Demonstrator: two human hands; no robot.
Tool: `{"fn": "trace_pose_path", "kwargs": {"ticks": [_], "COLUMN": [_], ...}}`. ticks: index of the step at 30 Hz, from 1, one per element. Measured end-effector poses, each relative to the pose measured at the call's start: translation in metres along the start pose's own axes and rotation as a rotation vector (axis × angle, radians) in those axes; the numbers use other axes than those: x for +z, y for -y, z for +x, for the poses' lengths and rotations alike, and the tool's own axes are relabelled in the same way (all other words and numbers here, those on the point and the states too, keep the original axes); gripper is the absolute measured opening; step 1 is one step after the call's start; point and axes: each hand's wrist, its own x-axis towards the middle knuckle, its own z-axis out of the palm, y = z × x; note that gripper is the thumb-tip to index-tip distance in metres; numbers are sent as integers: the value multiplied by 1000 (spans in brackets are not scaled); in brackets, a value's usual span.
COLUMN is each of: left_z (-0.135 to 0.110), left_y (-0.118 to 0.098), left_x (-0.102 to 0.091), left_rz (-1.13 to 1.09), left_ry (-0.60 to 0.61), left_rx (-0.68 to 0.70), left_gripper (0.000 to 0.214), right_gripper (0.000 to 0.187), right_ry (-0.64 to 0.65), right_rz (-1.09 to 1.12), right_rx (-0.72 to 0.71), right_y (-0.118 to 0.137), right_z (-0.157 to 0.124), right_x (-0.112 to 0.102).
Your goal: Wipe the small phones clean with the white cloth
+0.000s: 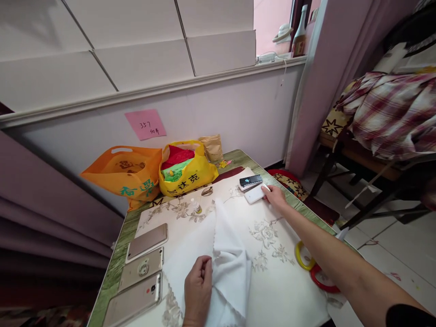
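Note:
My left hand [198, 288] is closed on a fold of a white cloth [225, 259] that lies spread over the flowered table cover [272, 254]. My right hand [275, 197] reaches out to the far right of the table. Its fingers rest on a white phone [255, 194] and seem to pinch its edge. A dark phone [250, 181] lies on a white one just beyond. Three phones lie face down in a row at the left: a rose-gold phone [147, 241], a middle phone [142, 268] and a near phone [133, 301].
An orange bag [126, 175] and a yellow bag [187, 170] stand at the table's far edge against the wall, with a brown paper bag [211, 147] behind. A small bottle [195, 206] stands near them. Yellow and red rings [315, 272] lie at the right edge. A chair with plaid cloth [391, 113] stands right.

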Motion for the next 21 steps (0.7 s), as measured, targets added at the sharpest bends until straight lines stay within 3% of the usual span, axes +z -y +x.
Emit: {"fn": "trace_pose_path", "kwargs": {"ticks": [3, 9, 16, 21], "left_z": [-1, 0, 1, 0], "left_y": [-2, -6, -5, -9], "left_x": [0, -1, 1, 2], "left_rz": [3, 53, 77, 61], "left_ry": [4, 3, -11, -26], "left_rx": [2, 19, 6, -2], "left_gripper": [30, 32, 28, 27], "right_gripper": [40, 64, 72, 75], "right_ry": [-40, -116, -57, -76], "right_rz": [-93, -345, -508, -510], "right_rx": [-53, -247, -168, -205], "right_y": [-7, -8, 4, 8], "right_z": [2, -8, -20, -13], "right_x": [-4, -1, 10, 2]}}
